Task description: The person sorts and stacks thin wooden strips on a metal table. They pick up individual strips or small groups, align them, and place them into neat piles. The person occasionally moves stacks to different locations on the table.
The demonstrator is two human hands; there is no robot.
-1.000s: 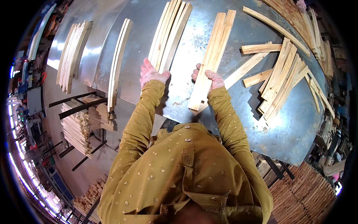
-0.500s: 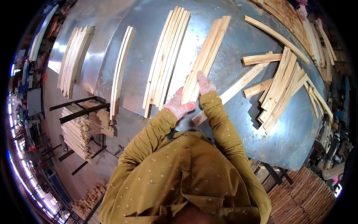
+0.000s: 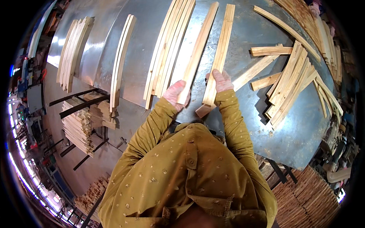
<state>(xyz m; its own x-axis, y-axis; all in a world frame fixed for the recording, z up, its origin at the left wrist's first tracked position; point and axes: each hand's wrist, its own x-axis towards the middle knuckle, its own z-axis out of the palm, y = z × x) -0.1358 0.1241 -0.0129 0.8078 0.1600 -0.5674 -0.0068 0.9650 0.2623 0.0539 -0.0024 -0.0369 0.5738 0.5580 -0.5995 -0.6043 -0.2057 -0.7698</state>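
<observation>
Both my hands wear pale pinkish gloves. My left hand [image 3: 176, 94] is closed around the near end of a wooden strip [image 3: 199, 49]. In my right hand [image 3: 222, 81] is another wooden strip [image 3: 223, 41], gripped near its near end with the thumb on top. The two strips stand apart, their far ends pointing away from me. Beneath the right strip, a diagonal strip [image 3: 256, 72] lies on the metal table [image 3: 152, 22], its near end poking out by my right wrist. Left of my left hand is a row of several long strips [image 3: 171, 41].
Farther left lie a narrow group of strips [image 3: 122, 60] and a bundle [image 3: 74, 51]. A jumbled pile of strips [image 3: 291, 83] covers the table's right side, with a long strip [image 3: 287, 32] beyond it. Stacked wood [image 3: 78, 127] rests on black bars off the left edge; another stack [image 3: 306, 197] stands lower right.
The two strips were held together between both hands; now they are separated, one in each hand. My right hand has moved right, my left hand slightly left and up.
</observation>
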